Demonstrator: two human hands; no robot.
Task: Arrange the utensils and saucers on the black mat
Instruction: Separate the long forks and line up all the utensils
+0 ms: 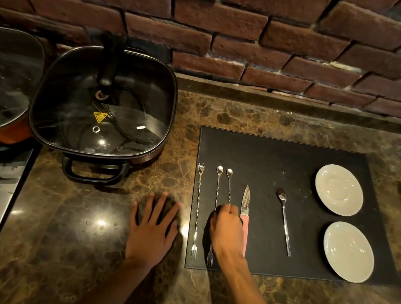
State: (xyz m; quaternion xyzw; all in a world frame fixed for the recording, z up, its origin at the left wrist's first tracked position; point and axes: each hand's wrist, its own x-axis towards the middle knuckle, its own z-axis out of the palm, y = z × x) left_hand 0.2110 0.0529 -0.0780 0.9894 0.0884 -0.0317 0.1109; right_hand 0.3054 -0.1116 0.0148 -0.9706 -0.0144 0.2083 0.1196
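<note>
Here the right hand [227, 228], fingers closed on the third stirrer [228, 186], lines it up lengthways beside the knife [245, 209], while the left hand [152, 227] lies open and flat on the worktop [81, 238].

Dim, warm indoor light falls from above onto a glossy marble counter [77, 225], leaving small bright glare spots just left of the black mat [282, 162]. The glass pot lid [102, 111] left of the mat shows pinpoint reflections. Soft shadows pool under both hands. The brick wall [236, 29] behind the mat bows outward from wide-angle distortion. Corners look softer and darker.
</note>
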